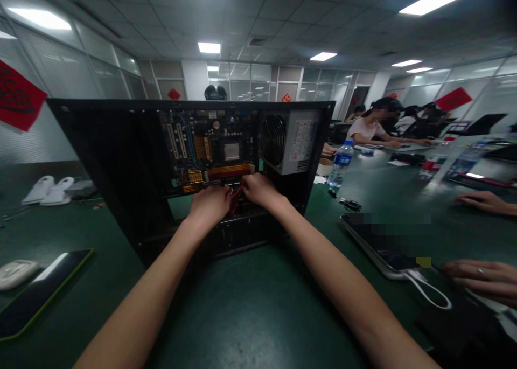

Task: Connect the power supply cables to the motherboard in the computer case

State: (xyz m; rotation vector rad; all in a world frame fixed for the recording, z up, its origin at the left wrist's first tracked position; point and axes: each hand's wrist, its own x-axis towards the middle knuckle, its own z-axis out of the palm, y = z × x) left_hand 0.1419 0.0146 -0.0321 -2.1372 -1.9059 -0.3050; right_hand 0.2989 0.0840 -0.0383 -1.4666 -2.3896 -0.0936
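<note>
An open black computer case [121, 159] stands upright in front of me, its inside facing me. Inside it are a motherboard [218, 129] and, at the upper right, a grey power supply [302, 140] with a fan. Below the motherboard's memory slots [230, 171], a bunch of red and dark cables [237, 201] runs between my hands. My left hand [210, 203] has its fingers curled closed on the cables' left side. Facing it, my right hand [262, 191] is closed on the cables from the right. The fingertips and cable ends are partly hidden.
The green table [242, 315] holds a phone [379, 245] with a white cable, a water bottle [341, 164] and a dark, green-edged phone [48, 288]. White slippers [52, 191] lie at left. Another person's hands [484, 277] rest at right; people sit farther back.
</note>
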